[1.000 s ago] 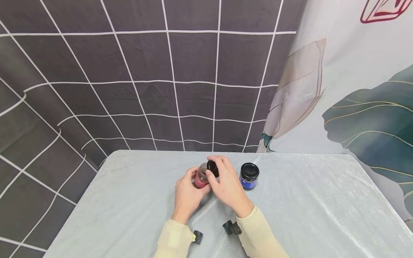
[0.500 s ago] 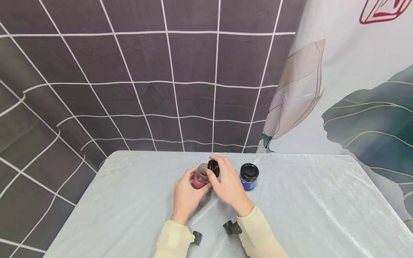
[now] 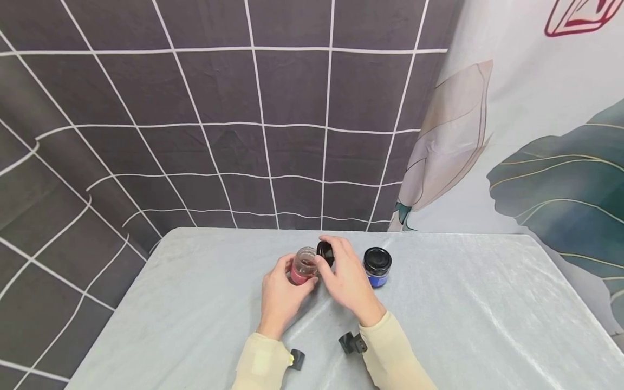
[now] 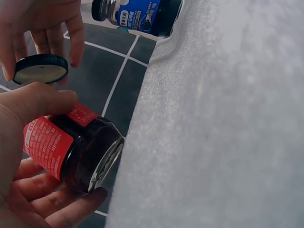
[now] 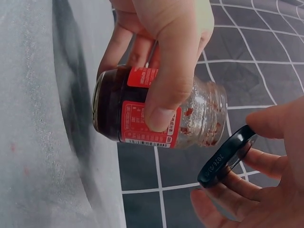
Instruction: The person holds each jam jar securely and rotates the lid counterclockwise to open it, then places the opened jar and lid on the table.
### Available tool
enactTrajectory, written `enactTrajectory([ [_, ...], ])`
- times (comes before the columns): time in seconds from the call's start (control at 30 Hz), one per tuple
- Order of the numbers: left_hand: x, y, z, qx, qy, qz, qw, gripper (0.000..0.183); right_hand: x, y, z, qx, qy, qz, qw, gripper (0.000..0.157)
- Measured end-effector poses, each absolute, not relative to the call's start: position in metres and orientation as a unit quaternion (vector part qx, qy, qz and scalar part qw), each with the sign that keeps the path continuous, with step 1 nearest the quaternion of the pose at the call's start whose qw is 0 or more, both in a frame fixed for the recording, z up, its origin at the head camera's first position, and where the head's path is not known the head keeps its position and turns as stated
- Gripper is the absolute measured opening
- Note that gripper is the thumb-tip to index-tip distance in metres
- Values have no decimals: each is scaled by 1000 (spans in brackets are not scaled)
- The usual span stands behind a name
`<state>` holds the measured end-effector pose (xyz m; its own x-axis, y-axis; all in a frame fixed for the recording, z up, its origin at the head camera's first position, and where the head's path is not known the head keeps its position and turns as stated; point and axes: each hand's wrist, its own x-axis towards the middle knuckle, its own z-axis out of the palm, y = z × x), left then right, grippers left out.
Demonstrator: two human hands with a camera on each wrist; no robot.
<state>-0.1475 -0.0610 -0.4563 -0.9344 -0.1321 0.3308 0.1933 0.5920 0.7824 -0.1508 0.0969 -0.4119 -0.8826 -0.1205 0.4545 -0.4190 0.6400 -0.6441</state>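
Note:
My left hand [image 3: 281, 298] grips a glass jar [image 3: 304, 265] with a red label, its mouth uncovered. In the right wrist view dark contents fill the lower part of this jar [image 5: 152, 107], and reddish bits cling inside the clear neck. My right hand [image 3: 347, 279] holds a black lid [image 3: 325, 253] by its edge, tilted beside the jar's mouth and apart from it. The lid's pale underside shows in the left wrist view, where the lid [image 4: 42, 69] hangs from the right fingers. Right of the right hand stands a second jar [image 3: 376, 266] with a blue label and a black lid on.
A table [image 3: 463, 303] with a pale grey cloth lies under both hands, its far edge just beyond the jars. Behind it hangs a dark curtain [image 3: 292, 151] with a white grid, and a leaf-patterned cloth [image 3: 453, 162] at right. Small black devices [image 3: 353, 343] sit at the wrists.
My right hand has moved slightly right with the lid, widening the gap to the red-labelled jar's mouth. The left hand and its jar have barely moved; the blue-labelled jar stays in place.

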Motion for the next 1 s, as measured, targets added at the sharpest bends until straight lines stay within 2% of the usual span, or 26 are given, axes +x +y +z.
enactTrajectory([
  [1.0,-148,-60,-457,4,-876,-453,163,57,-157,101,-421,144,-884,405,182,47],
])
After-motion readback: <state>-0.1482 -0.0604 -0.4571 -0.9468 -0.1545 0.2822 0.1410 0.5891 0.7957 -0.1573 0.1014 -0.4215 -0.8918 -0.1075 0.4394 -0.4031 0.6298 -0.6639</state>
